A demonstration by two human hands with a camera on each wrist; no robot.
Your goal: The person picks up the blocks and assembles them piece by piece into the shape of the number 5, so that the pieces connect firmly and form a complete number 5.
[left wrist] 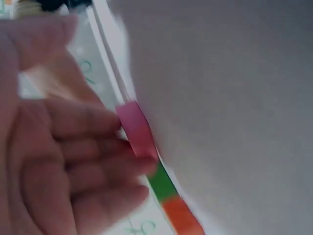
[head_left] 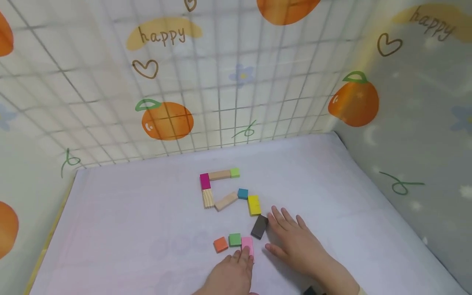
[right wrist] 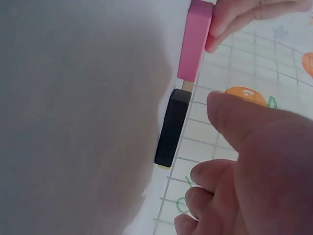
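My left hand (head_left: 232,272) reaches in from the bottom edge in the head view, its extended fingertips on a pink block (head_left: 247,243). Left of that block lie a green block (head_left: 234,239) and an orange block (head_left: 221,244). The left wrist view shows the fingers (left wrist: 105,169) fairly straight against the pink block (left wrist: 137,129), thumb apart. My right hand (head_left: 295,243) lies spread to the right of a black block (head_left: 259,227), index fingertip right at its edge. In the right wrist view the thumb and fingers hold nothing.
Beyond the hands, more blocks form an angular line: yellow (head_left: 254,205), blue (head_left: 243,194), plain wood (head_left: 226,201), striped wood (head_left: 208,198), magenta (head_left: 205,181), another plain wood (head_left: 219,175) and light green (head_left: 234,173). A white cloth (head_left: 129,225) covers the table; printed curtains (head_left: 221,82) surround it.
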